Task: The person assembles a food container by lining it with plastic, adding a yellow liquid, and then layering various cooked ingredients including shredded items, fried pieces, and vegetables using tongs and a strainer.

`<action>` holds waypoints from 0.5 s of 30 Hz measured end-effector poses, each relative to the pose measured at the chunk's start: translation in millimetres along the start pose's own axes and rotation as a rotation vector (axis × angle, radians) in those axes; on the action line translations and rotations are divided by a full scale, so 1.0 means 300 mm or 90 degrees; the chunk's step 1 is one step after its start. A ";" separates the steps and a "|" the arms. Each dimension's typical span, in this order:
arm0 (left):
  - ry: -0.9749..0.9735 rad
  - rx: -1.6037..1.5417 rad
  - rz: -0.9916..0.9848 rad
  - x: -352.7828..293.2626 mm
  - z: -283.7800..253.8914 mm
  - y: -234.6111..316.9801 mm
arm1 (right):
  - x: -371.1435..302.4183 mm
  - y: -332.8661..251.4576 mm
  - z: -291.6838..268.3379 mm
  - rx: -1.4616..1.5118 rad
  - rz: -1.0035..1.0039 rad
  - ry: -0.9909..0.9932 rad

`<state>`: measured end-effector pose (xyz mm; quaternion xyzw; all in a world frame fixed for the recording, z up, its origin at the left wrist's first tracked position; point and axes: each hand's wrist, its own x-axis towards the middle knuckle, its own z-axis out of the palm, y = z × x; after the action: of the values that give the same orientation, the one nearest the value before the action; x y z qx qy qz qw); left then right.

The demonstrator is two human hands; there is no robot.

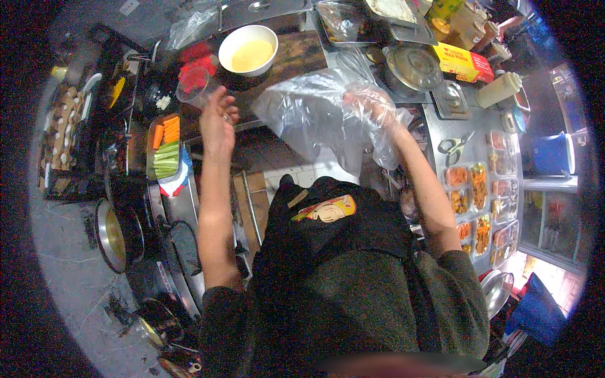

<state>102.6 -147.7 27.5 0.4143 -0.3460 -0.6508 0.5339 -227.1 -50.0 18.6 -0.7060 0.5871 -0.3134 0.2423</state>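
My right hand (372,106) is in among the folds of a large clear plastic bag (302,104) and holds it up, so that it hangs in front of me; the film partly veils the fingers. On the other side, my left hand (220,113) is raised, its fingers apart and nothing in them. Close to its fingertips is a clear round plastic tub (193,84). Beyond both hands, a white bowl (230,44) of pale yellow liquid stands on a dark wooden board (296,53).
Carrot and green vegetable sticks fill a container (151,148) at left, near a pan (111,234) and egg trays (63,126). Scissors (452,146), several packed food boxes (480,189), a glass-lidded pot (413,66) and a squeeze bottle (499,90) occupy the right counter.
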 end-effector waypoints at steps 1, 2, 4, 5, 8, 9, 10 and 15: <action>-0.019 -0.047 -0.039 -0.014 -0.010 -0.070 | 0.005 0.046 0.014 0.052 0.008 0.030; -0.057 -0.077 -0.096 -0.047 -0.010 -0.145 | 0.014 0.072 0.025 0.161 0.023 0.061; -0.121 -0.150 -0.205 -0.141 0.028 -0.291 | 0.042 0.061 0.025 0.297 0.111 0.086; -0.154 -0.194 -0.255 -0.174 0.069 -0.344 | 0.058 0.038 0.019 0.321 0.188 0.082; -0.270 0.403 0.055 -0.226 0.261 -0.319 | 0.039 0.112 0.048 0.698 0.251 0.176; -0.314 0.363 0.025 -0.199 0.256 -0.310 | 0.041 0.102 0.046 0.774 0.242 0.205; -0.357 0.321 -0.004 -0.140 0.245 -0.291 | 0.049 0.100 0.021 0.800 0.303 0.219; -0.305 -0.307 -0.170 -0.013 0.128 -0.235 | 0.058 0.109 -0.061 0.849 0.360 0.361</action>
<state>39.3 -130.2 -18.7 0.1540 -0.2410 -0.8564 0.4299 -260.6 -72.8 10.6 -0.1276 0.4719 -0.6950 0.5273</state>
